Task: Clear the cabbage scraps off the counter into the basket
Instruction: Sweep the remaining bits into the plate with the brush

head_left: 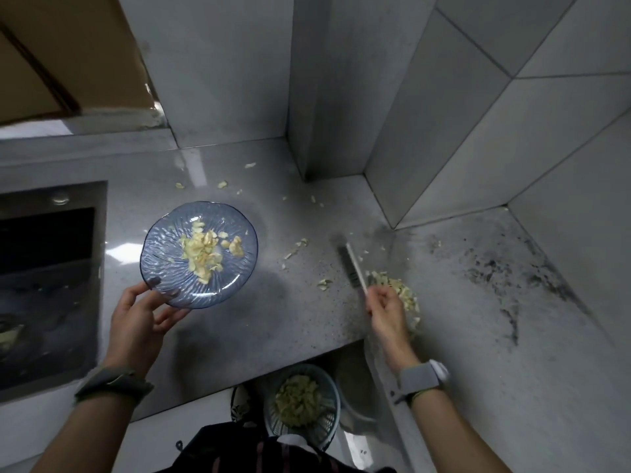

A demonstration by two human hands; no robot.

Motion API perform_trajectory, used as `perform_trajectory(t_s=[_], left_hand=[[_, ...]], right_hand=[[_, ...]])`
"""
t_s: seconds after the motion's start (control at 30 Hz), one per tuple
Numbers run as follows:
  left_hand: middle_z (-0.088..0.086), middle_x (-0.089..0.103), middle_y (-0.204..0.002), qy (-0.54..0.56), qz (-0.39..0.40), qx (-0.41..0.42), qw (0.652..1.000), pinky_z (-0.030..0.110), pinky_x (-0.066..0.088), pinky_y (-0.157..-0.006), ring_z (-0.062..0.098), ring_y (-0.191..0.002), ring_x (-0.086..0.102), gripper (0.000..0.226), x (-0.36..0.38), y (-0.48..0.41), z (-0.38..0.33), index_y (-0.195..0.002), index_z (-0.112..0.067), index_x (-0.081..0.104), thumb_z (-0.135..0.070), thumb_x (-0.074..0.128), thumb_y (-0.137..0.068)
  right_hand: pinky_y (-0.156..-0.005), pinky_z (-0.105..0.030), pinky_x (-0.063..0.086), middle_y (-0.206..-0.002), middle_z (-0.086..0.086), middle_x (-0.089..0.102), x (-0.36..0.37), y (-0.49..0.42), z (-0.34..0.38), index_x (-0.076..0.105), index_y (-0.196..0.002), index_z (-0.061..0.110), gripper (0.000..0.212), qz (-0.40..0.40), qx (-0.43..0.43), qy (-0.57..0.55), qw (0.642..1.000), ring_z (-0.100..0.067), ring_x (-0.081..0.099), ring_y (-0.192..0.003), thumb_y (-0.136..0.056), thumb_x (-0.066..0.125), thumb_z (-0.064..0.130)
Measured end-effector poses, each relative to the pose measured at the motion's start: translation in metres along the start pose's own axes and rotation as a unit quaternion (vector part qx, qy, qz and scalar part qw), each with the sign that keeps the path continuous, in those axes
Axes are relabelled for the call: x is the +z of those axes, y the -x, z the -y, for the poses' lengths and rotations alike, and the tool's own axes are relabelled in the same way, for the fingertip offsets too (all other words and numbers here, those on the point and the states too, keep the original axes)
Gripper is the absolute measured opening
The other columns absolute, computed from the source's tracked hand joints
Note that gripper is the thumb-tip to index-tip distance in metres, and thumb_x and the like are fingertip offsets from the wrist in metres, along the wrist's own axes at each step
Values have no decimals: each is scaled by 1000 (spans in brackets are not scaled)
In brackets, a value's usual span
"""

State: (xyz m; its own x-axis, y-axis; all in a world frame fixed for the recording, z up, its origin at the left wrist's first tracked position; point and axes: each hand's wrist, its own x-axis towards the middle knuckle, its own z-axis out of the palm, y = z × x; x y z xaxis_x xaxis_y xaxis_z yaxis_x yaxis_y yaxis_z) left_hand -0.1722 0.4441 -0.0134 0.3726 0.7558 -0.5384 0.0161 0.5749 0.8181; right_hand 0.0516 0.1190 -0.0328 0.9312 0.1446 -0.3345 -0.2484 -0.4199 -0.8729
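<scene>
Plate (160,240) bearing cabbage scraps (201,250) is gripped at its rim by left hand (143,319), centre-left; blurred utensil (353,268) is clasped by right hand (387,312), centre-right; basket (329,426) is seen bottom centre.

Grey tiled walls (478,114) meet in a corner, with a wooden cabinet (68,56) upper left and a steel sink (47,268) left.
</scene>
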Motion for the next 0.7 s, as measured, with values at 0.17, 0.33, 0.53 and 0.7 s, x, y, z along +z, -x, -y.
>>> perform_trajectory(t_s=[0.17, 0.33, 0.53, 0.7], left_hand=[[15, 72, -100, 28, -59, -2, 998, 42, 65, -68, 29, -82, 76, 31, -44, -13, -17, -102, -23, 61, 3, 60, -86], [17, 70, -103, 21, -101, 15, 995, 36, 64, -62, 25, -73, 74, 31, -90, -14, -29, -106, -22, 60, 2, 59, -86], [20, 64, -120, 36, -116, 9, 993, 34, 63, -65, 29, -88, 68, 43, -120, -7, -31, -124, -21, 53, 5, 53, -90], [22, 63, -125, 42, -132, 18, 990, 39, 63, -70, 32, -89, 69, 41, -147, -2, -35, -125, -17, 54, 6, 52, -90]], right_hand=[[-66, -25, 44, -77, -2, 60, 83, 43, 1, 63, -105, 11, 9, 127, 41, -42, 990, -13, 53, -72, -96, 63, 14], [-70, -20, 38, -90, 1, 55, 150, 86, 9, 59, -93, 16, 8, 205, -90, 158, 962, -13, 52, -83, -92, 66, 21], [-82, -33, 41, -107, -1, 48, 207, 125, 7, 46, -103, 23, 9, 315, -339, 318, 827, -19, 44, -97, -99, 53, 22], [-80, -35, 37, -106, -7, 48, 246, 147, 3, 42, -104, 21, 20, 409, -426, 350, 727, -25, 44, -95, -95, 58, 14]])
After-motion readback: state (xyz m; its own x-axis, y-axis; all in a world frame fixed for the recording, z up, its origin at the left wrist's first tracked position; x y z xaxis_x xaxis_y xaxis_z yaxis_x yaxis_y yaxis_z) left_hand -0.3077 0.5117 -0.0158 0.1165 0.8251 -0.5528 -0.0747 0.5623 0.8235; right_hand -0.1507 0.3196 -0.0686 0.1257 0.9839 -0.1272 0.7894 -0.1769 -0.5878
